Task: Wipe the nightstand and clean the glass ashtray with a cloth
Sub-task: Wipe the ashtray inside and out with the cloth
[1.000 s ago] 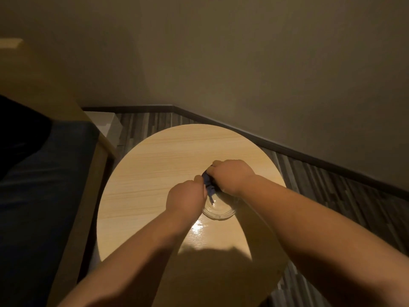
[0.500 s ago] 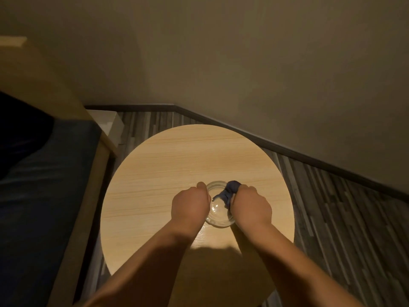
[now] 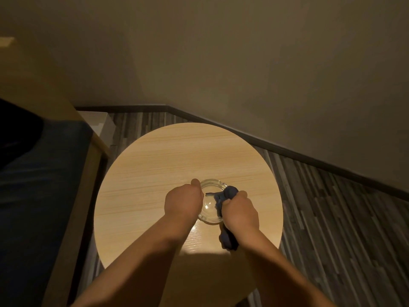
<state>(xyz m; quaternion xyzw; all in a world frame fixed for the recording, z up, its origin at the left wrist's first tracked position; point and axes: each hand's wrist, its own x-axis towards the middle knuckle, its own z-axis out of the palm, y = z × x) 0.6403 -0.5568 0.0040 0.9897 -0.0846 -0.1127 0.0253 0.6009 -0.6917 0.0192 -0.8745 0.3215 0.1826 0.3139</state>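
ashtray (image 3: 212, 203) cleaning is under way: my left hand (image 3: 183, 202) is curled against its left rim, steadying it on the surface (image 3: 177, 156), while my right hand (image 3: 240, 212) is fisted around the cloth (image 3: 228, 239), pressing a wad inside. whether the nightstand is wiped, i cannot tell.

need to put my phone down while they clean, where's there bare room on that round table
The far half of the round nightstand is bare, from the glass ashtray out to the rim nearest the wall. The left side, between the left hand and the bed-side rim, is free too. The near right is crowded: the right hand grips a blue cloth there.
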